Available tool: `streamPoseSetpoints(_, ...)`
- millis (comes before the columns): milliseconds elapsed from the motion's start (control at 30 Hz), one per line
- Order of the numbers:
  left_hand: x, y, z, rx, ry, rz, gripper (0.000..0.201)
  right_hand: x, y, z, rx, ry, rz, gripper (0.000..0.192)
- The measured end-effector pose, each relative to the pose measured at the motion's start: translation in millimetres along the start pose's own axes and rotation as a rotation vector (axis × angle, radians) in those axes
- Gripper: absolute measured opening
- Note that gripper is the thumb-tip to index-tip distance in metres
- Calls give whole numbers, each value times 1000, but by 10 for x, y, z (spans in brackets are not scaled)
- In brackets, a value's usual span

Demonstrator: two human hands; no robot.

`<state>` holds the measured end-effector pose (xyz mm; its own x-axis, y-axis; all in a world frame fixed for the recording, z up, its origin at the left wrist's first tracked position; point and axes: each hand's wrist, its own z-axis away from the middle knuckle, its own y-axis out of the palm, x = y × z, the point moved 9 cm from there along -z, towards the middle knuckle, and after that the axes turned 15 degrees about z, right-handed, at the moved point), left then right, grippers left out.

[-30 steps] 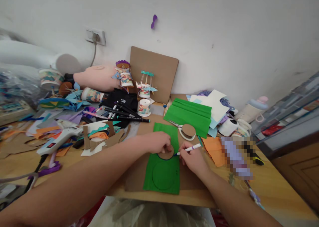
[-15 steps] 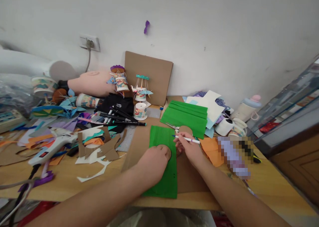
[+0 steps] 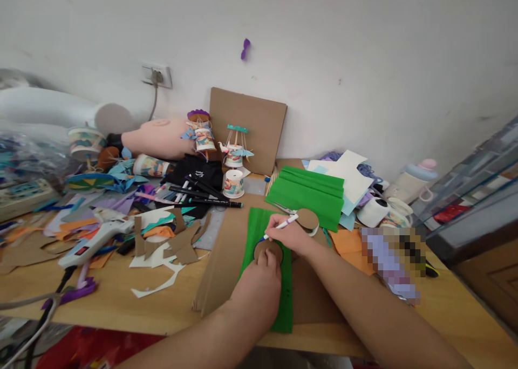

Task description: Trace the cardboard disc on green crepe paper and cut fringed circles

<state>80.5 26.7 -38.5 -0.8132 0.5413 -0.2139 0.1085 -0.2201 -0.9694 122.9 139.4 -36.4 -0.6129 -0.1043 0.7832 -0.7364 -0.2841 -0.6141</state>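
My left hand [image 3: 259,291] lies flat with its fingers spread, pressing the cardboard disc [image 3: 267,250] onto the green paper [image 3: 285,304] beneath it, so the disc sits just past my fingertips. Just right of it, my right hand [image 3: 289,234] is closed around the pen [image 3: 282,225], whose tip touches the disc's far left edge. I judge I am tracing round the disc; next the tip must hug the rim while my left hand keeps the disc from slipping.
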Motion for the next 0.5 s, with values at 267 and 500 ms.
streamPoseSetpoints(267,-6,-15,10,-59,12,0,51,52,24,9,19,19,135,13)
streamPoseSetpoints(500,-34,-84,27,-26,41,-30,50,115,-39,16,-3,67,198,17)
